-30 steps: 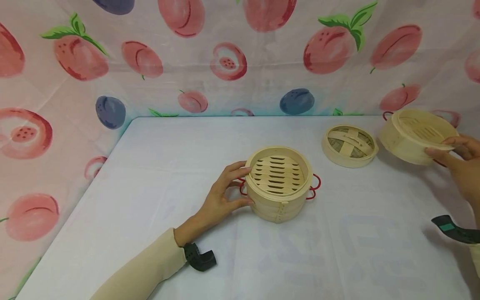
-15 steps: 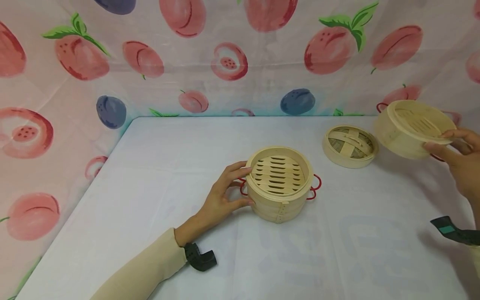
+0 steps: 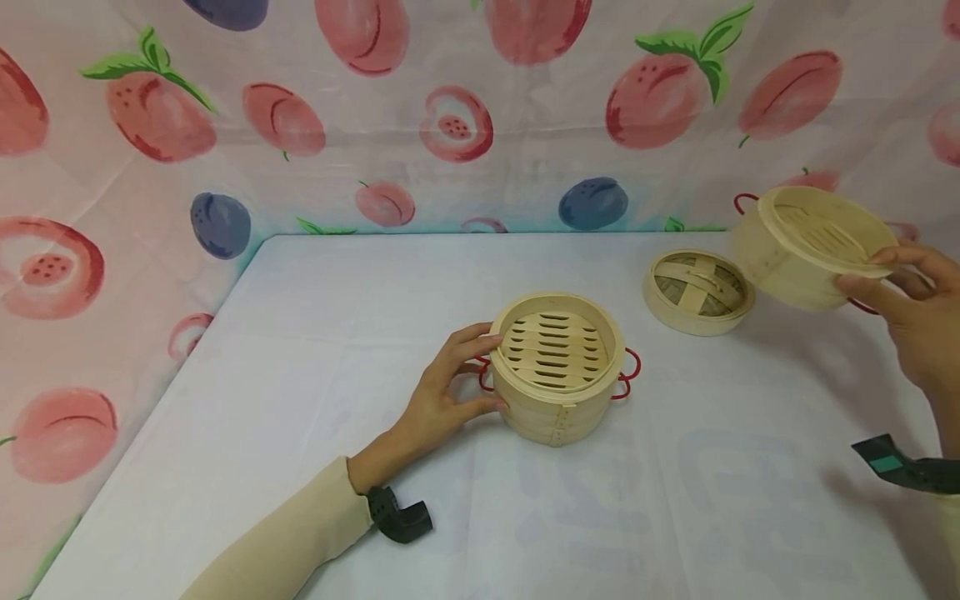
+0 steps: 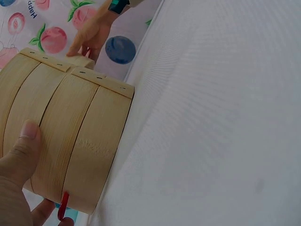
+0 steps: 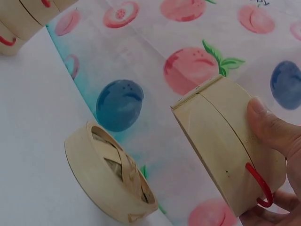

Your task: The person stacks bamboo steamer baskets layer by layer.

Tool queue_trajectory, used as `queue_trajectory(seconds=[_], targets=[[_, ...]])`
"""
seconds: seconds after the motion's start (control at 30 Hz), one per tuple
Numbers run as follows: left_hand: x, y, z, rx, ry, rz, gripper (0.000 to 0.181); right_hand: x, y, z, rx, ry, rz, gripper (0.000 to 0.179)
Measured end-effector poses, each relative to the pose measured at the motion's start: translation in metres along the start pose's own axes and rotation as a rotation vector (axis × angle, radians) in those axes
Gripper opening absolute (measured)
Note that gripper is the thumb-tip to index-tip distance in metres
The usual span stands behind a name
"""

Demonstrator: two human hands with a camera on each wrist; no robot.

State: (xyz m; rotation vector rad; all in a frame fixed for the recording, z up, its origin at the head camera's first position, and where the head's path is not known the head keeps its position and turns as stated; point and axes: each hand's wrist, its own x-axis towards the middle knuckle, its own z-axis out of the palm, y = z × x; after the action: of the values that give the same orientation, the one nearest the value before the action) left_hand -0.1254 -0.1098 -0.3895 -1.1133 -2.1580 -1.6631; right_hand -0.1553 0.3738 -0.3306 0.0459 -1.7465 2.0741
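So my left hand [image 3: 442,387] has its fingers wrapped round the left side of a stacked bamboo steamer [image 3: 558,408], thumb on the near wall and the others round by the rim. It's standing upright on the white worktop [image 3: 360,292], a bit right of the middle, and going by the paired red handles [image 3: 634,364] it's two tiers high. Looking down into the top tier I get a pale slotted base [image 3: 555,346] (the lower tier's inside is hidden from me, so I can't say what's in there).

My right hand [image 3: 918,312] is pinching a single steamer basket [image 3: 787,258] by its right wall, thumb outside and fingers up at the rim, gap just as wide as the grip needs. That one's off the worktop, tilted, well apart from the stack, and its inside shows the same sort of slotted bottom. It has red wire loops too, one sticking out on the far side and one by my fingers.

The steamer lid [image 3: 699,293] lies on the worktop between the two, handle strip up, woven panel showing inside its rim. From the right wrist view the basket is clear of it, not touching. Behind everything hangs a fruit-print cloth [image 3: 525,142], mostly peaches and blue plums.
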Motion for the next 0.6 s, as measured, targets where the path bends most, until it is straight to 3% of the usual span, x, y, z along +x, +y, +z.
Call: queue_trajectory(seconds=[0.13, 0.33, 0.6], targets=[[-0.003, -0.012, 0.000, -0.005, -0.003, -0.005, 0.087, -0.005, -0.009, 0.014, 0.023, -0.023, -0.029, 0.028], [-0.003, -0.014, 0.000, -0.004, -0.009, -0.006, 0.085, -0.009, -0.016, 0.026, 0.040, -0.068, -0.082, 0.026], [-0.003, -0.015, 0.000, 0.004, -0.005, 0.000, 0.085, -0.016, -0.022, 0.039, -0.108, -0.084, -0.085, 0.026]])
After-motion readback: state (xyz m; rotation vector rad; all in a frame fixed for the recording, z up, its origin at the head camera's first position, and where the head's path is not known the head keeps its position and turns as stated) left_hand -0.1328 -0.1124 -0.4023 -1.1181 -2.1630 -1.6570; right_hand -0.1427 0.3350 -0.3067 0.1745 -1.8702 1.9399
